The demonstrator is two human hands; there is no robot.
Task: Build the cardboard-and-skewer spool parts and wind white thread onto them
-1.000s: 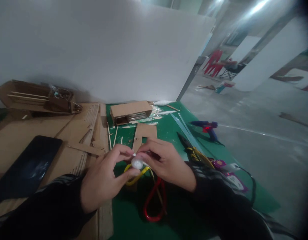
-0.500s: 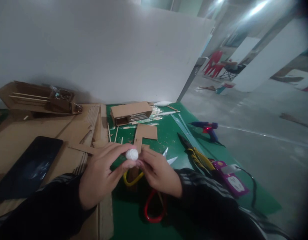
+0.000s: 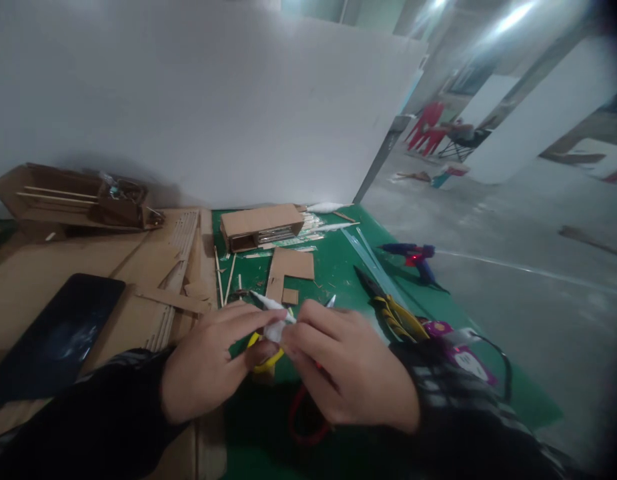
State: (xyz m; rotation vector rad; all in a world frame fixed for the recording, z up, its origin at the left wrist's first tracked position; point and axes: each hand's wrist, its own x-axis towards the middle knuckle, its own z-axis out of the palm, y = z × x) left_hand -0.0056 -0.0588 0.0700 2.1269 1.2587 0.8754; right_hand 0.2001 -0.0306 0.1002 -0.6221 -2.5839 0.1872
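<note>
Between my hands is a white, pointed piece (image 3: 271,303), apparently wrapped in something soft, its tip tilted up to the left. The fingers and thumb of my left hand (image 3: 215,357) close on it from the left. From the right, the fingertips of my right hand (image 3: 345,360) pinch its other end, which they mostly hide. Scissors with a yellow handle loop (image 3: 268,363) and a red handle loop (image 3: 308,437) lie beneath my hands. Just beyond are an L-shaped cardboard piece (image 3: 294,264) and a small cardboard square (image 3: 290,297).
Farther back stands a cardboard box (image 3: 263,219) beside white spindle-like pieces (image 3: 325,207). On the right lie pliers (image 3: 395,313), a glue gun (image 3: 413,257) and a purple power strip (image 3: 471,363). A dark tablet (image 3: 58,333) rests on cardboard sheets (image 3: 138,263) at left.
The white piece has turned from end-on to lengthwise, its tip now pointing up-left. My right hand has rolled over and come nearer, covering more of the scissors.
</note>
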